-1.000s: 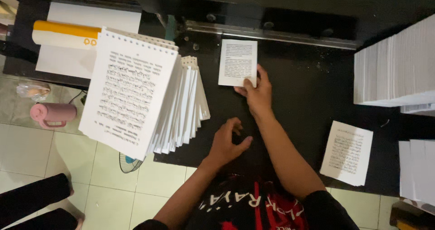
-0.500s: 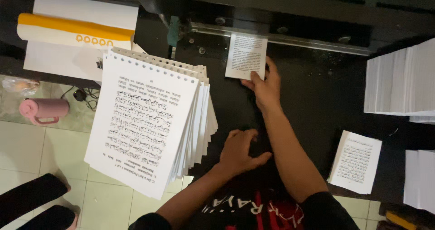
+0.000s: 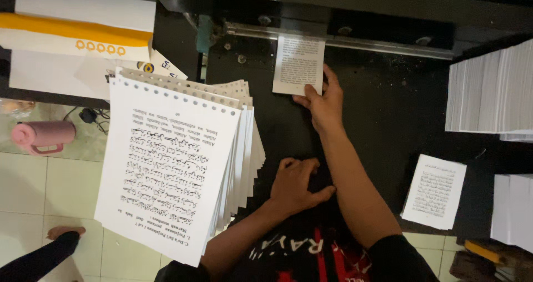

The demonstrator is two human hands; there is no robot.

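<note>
R hand (image 3: 325, 105): far edge of desk (image 3: 383, 121), fingers flat on lower right corner of small printed sheet (image 3: 298, 64), pinning it, not closed round it.
Sheet: top edge touching metal rail (image 3: 344, 40) of machine at desk's far edge.
L hand (image 3: 297, 185): near edge of desk, fingers curled loose on bare surface, holding nothing.
Punched stack (image 3: 172, 165): fanned, overhangs desk's left edge, just beside L hand.
Right side: white stacks (image 3: 491, 90); single printed page (image 3: 435, 190) at near edge.

Two hands (image 3: 319, 101), one pink mug (image 3: 43, 135)
</note>
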